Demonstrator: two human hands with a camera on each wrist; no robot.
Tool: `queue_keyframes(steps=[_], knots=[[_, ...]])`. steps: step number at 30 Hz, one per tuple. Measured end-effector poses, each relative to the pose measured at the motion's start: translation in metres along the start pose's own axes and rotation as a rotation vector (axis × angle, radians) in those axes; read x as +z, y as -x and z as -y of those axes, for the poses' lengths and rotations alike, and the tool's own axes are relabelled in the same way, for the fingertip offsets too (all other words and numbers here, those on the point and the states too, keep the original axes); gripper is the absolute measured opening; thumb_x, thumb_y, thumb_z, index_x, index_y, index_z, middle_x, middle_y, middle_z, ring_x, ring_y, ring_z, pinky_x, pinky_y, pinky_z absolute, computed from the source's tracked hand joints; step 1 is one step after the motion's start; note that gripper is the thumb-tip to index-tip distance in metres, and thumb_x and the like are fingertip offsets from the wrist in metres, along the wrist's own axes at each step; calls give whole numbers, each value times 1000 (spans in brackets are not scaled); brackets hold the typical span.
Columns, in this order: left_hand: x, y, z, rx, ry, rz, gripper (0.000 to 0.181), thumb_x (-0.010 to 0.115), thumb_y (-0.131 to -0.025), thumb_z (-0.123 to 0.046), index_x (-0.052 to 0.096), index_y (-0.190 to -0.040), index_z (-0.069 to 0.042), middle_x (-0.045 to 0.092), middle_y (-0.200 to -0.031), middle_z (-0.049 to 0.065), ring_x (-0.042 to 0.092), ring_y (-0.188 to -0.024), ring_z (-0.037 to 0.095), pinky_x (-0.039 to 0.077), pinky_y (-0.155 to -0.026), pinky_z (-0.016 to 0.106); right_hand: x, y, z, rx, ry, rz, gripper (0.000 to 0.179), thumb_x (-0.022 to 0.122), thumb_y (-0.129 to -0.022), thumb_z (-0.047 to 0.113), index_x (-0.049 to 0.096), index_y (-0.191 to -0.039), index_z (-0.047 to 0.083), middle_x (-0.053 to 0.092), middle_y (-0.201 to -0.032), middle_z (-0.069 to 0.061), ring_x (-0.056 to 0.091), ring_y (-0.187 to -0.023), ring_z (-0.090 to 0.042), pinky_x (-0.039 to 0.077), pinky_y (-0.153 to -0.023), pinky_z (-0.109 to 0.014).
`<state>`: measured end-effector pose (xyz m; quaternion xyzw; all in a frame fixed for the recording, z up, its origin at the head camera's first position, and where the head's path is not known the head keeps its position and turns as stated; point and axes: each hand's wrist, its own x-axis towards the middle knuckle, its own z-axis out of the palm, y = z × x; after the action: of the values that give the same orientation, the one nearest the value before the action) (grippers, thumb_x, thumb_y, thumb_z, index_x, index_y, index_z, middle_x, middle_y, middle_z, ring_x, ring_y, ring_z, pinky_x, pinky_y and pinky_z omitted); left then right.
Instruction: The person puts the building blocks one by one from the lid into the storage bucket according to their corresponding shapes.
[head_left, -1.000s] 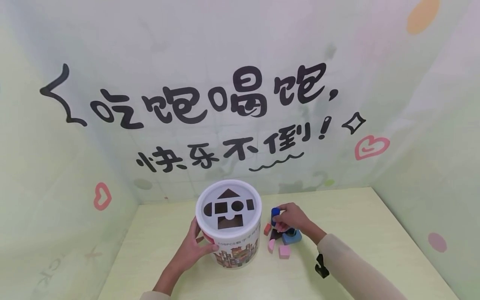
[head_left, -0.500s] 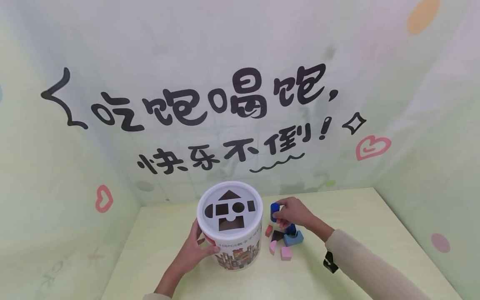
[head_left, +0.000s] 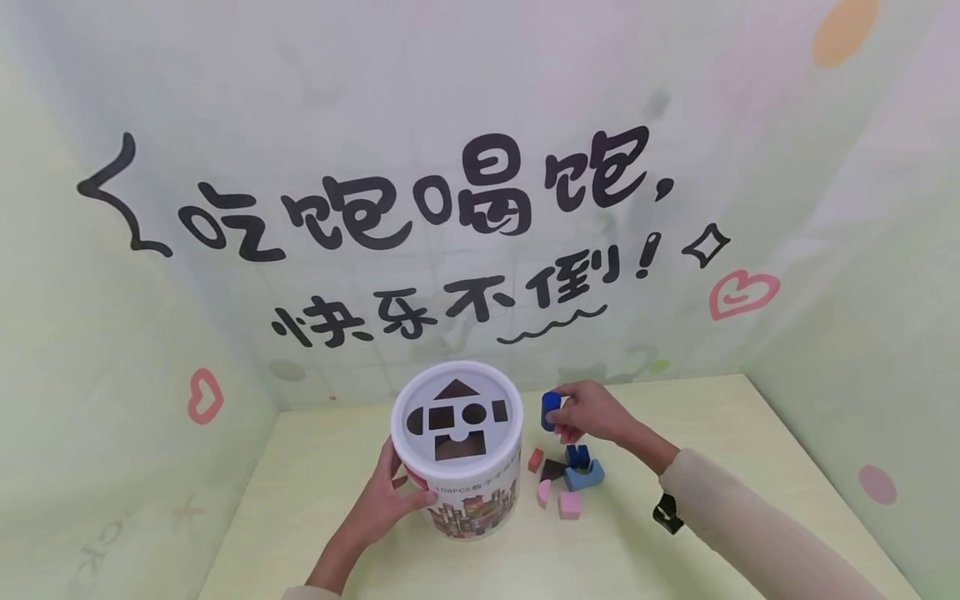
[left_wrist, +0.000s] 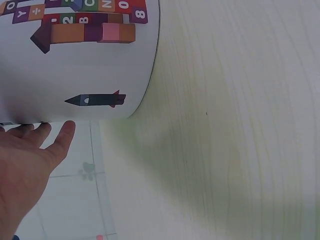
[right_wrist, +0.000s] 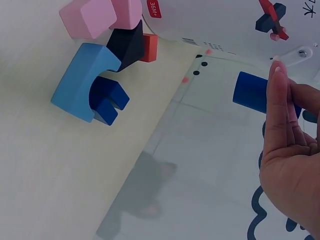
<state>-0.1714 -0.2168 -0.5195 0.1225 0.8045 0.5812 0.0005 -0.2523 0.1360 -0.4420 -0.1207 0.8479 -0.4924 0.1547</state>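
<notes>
A white block bucket [head_left: 472,492] stands on the table, its lid [head_left: 459,387] cut with shaped holes. My left hand [head_left: 384,496] rests against its left wall, thumb across the front and fingers along the side; the left wrist view shows these fingers [left_wrist: 62,140] at the wall. To the bucket's right, my right hand [head_left: 592,412] pinches a blue cylinder block [head_left: 551,411] between thumb and fingers, above the table. In the right wrist view the cylinder [right_wrist: 251,91] sticks out past the fingertips.
Below the right hand lie a light blue arch block [head_left: 585,477], a dark blue notched block [head_left: 577,455], a black block [head_left: 553,471], a red block [head_left: 535,459] and two pink blocks, one a cube [head_left: 569,505]. A printed wall [head_left: 360,275] rises behind the table [head_left: 675,450].
My right hand has lifted the blue cylinder up from the pile, uncovering the dark blue notched block. My left hand stays at the bucket, which has not moved on the table.
</notes>
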Motion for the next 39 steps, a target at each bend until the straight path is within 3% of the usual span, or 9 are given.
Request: queue_keyframes(steps=[11,21,39], knots=[[0,0,0,8,1,10,110,83,-74,-12,11,-156,-22,26,-158,18,26,-142,44,40,-102,63,-10,3,16,-32,0,18,27,69,-90,12,63,-111,-4,68,-69,-8,69,-60,-25,60,-64,-43],[-1,0,-2,-1,-6,11,111,84,-73,-14,10,-156,-21,25,-158,19,26,-142,45,38,-103,64,-17,10,45,-58,53,37,32,69,-90,16,64,-116,-2,69,-71,-6,69,-63,-22,60,-62,-32],[-1,0,0,-10,-20,8,112,84,-73,-14,10,-156,-18,27,-157,21,27,-142,45,39,-103,63,-23,13,72,-82,58,36,35,71,-90,18,64,-119,0,70,-74,-7,69,-63,-20,60,-62,-32]])
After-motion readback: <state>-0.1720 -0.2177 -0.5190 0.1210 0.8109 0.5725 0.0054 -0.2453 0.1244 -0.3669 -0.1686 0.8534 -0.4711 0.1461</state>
